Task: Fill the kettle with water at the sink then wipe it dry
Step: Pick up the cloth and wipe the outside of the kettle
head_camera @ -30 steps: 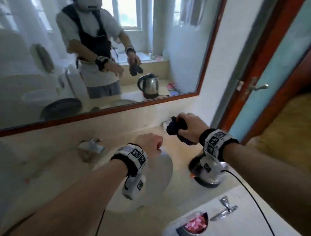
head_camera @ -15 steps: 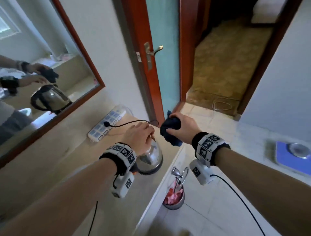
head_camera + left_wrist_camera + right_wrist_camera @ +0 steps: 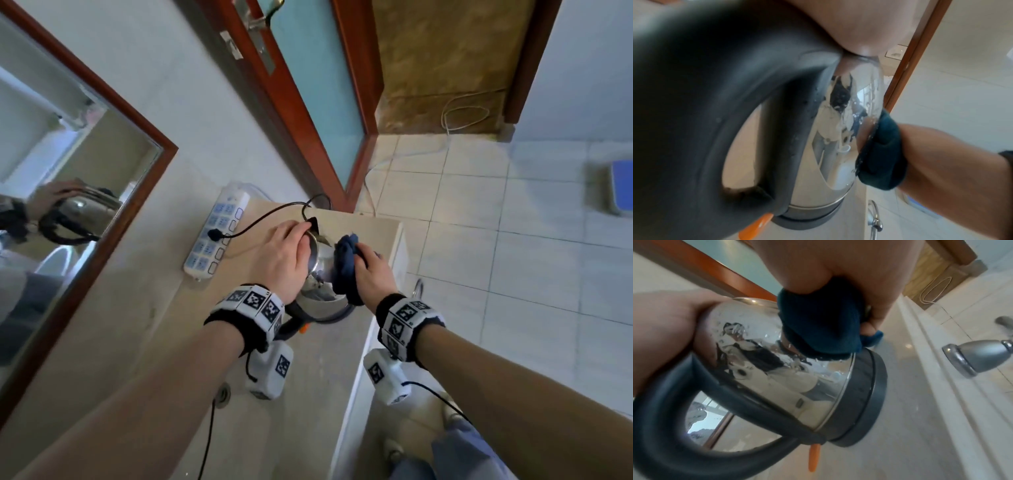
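A steel kettle (image 3: 322,263) with a black handle and an orange switch stands on the beige counter (image 3: 308,377) near its far right end. My left hand (image 3: 284,253) lies over its lid, fingers curled down around the top. My right hand (image 3: 371,274) grips a bunched dark blue cloth (image 3: 344,260) and presses it against the kettle's right side. In the left wrist view the cloth (image 3: 881,154) sits on the wet steel wall (image 3: 834,146). In the right wrist view water drops dot the kettle (image 3: 797,378) below the cloth (image 3: 818,324).
A white power strip (image 3: 215,236) lies behind the kettle with a black cord (image 3: 260,222) plugged in. The counter edge drops off just right of the kettle, with a chrome fitting (image 3: 418,287) below it. A wood-framed mirror (image 3: 51,205) is left, a door (image 3: 308,85) beyond.
The view swung right and down from the mirror to the counter's end. My left hand settled on the kettle's top and my right hand brought the cloth against its side.
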Available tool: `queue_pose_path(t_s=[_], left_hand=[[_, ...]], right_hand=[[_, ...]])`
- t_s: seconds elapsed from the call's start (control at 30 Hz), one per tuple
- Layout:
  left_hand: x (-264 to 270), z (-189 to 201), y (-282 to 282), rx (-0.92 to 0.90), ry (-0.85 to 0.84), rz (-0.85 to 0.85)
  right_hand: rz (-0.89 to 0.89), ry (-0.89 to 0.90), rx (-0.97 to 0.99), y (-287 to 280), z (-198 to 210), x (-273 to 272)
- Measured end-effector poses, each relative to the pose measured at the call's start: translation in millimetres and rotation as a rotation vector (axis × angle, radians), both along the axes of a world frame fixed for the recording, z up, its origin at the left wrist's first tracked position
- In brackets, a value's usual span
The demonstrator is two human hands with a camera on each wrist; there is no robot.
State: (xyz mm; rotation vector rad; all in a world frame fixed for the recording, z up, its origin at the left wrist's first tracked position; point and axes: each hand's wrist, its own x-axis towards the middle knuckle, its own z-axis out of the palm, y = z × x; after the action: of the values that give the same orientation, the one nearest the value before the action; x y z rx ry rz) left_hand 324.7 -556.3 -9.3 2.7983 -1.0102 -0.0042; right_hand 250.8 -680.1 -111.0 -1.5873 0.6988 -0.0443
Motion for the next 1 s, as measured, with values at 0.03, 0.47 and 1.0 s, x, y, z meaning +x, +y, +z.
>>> queue_pose_path(t_s=[0.03,0.47,1.0], left_hand=[[1.1,-1.6,1.1,-0.02,0.009,-0.002],[-20.4,-14.3,29.9,-0.107,-0.019,0.17],[-53.6,-31.0,67.3,-0.21,0.175,0.462]], right_hand=[[-0.003,-0.004,-0.006,2.2,5.4,-1.1],[0.038,-0.007,-0.179,41.3,-11.5,-42.1],[0.08,-0.229,-0.373,115.9,-4.7,-58.1]])
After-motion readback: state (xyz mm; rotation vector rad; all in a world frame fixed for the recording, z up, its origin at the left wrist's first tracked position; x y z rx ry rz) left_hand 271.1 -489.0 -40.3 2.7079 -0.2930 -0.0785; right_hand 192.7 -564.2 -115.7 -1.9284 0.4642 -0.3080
